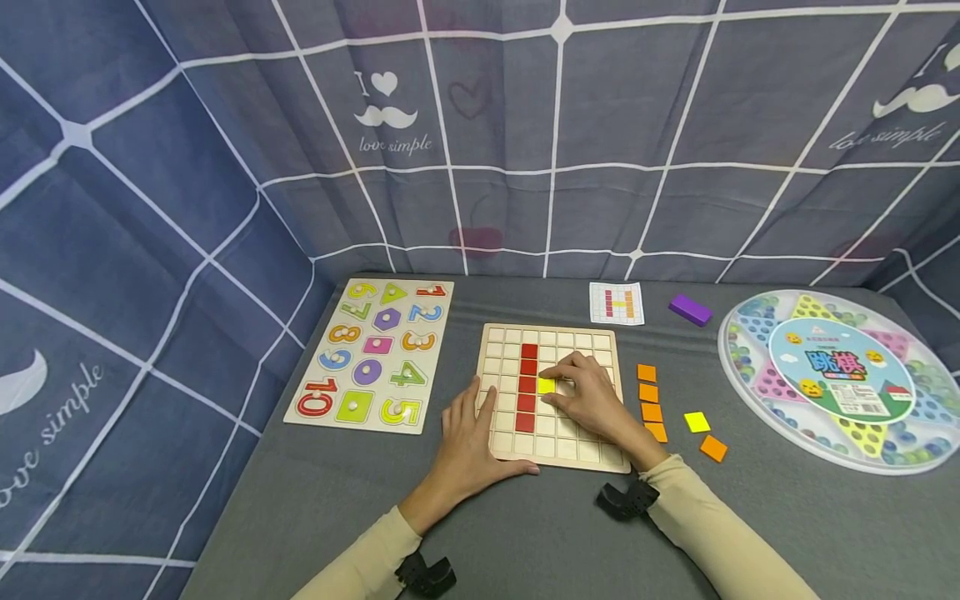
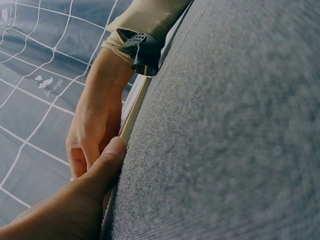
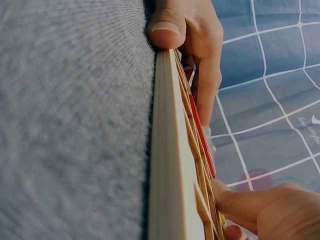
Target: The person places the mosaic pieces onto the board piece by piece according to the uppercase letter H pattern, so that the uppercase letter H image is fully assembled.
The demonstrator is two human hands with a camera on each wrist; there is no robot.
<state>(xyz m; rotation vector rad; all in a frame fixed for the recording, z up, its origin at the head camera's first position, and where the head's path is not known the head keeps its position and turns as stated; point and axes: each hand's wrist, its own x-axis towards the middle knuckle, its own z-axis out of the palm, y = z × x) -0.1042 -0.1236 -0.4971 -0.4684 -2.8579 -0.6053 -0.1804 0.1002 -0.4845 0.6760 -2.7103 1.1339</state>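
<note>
Beside the red tile column (image 1: 527, 384), the yellow tile (image 1: 547, 386) sits leftward of the right hand (image 1: 588, 393), whose fingertips seem to pinch it; the left hand (image 1: 468, 435) lies spread at the near corner of the gridded wooden board (image 1: 562, 447).

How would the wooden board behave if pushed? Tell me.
The wooden board is probably stiff: its edge looks straight in the right wrist view. It would likely slide rather than tip, lying flat on the gray cloth, though the left hand against its edge might hold it back.
</note>
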